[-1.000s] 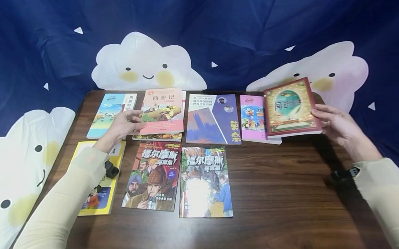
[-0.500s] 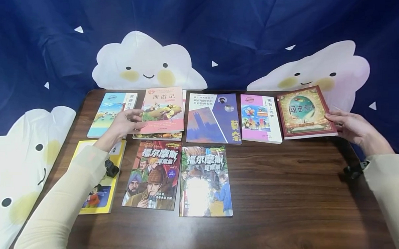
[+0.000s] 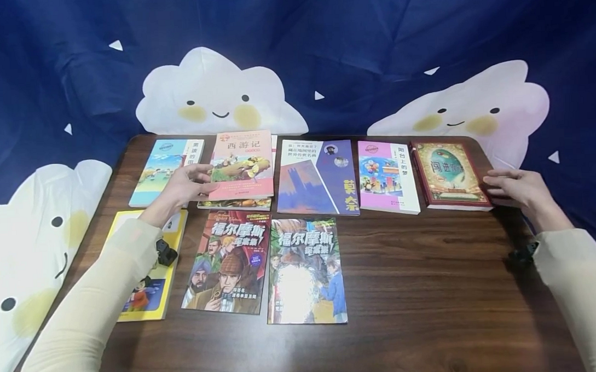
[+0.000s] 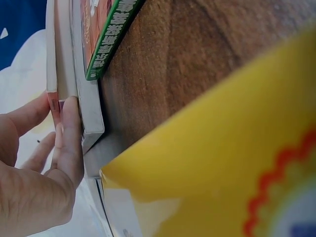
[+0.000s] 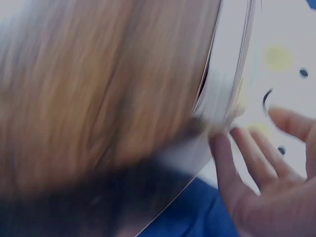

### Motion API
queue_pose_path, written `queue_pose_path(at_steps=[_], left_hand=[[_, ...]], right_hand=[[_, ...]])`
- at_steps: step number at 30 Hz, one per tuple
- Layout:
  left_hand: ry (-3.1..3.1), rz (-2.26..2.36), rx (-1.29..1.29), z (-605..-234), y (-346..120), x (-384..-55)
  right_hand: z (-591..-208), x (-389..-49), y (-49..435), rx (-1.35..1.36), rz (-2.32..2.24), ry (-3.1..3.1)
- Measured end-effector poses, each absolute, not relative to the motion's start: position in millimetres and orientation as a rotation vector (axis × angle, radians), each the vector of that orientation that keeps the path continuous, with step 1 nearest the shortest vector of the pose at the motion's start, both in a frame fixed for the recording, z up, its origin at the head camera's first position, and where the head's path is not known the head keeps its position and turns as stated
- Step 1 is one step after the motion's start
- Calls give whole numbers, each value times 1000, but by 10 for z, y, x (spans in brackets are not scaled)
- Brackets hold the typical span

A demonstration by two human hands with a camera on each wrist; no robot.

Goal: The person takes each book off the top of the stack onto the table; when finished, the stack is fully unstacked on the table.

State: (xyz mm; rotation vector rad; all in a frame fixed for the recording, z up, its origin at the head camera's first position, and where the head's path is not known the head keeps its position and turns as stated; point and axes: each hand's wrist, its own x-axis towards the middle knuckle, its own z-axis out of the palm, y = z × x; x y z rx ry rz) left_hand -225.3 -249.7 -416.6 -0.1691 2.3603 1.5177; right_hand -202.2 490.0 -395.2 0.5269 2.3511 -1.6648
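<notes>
A pink-covered book (image 3: 242,177) sits between ten and eleven o'clock on the table (image 3: 430,291), overlapping a lower book (image 3: 234,203). The left hand (image 3: 187,187) pinches it at its nine o'clock edge, thumb and fingers closed around that side. At the table's two o'clock lies a red-bordered book (image 3: 449,175). At its three o'clock, the right hand (image 3: 519,192) is loosely spread, gripping nothing; blur hides whether its fingertips touch the cover. Held by one edge, the pink book could probably tip or drag the lower one along if the pinch loosens or pulls sideways. A careless brush might nudge the red-bordered book into the pink-and-white book (image 3: 386,177) at its nine o'clock.
</notes>
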Motion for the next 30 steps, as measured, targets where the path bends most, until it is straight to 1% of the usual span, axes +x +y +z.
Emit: queue_pose_path(at_steps=[4, 7, 14, 19, 25, 30], left_hand=[[2358, 1519, -169, -4153, -2514, -2241], [2350, 1519, -170, -4146, -2521, -2246], [2348, 1510, -167, -4127, -2516, -2264], [2344, 1499, -158, -4142, -2516, -2264], [2330, 1495, -165, -4198, -2487, -2288], [2362, 1458, -149, -4163, -2449, -2276]], right_hand=[[-3870, -2061, 4522, 541, -1950, 2326], [-3834, -2140, 4176, 508, -2033, 2264], [-3859, -2384, 3290, 391, -1882, 2305], [-3907, -2534, 2625, 273, -1865, 2203], [-3978, -2599, 1814, 191, -1865, 2036], [-4048, -2619, 1249, 144, -1811, 1939]])
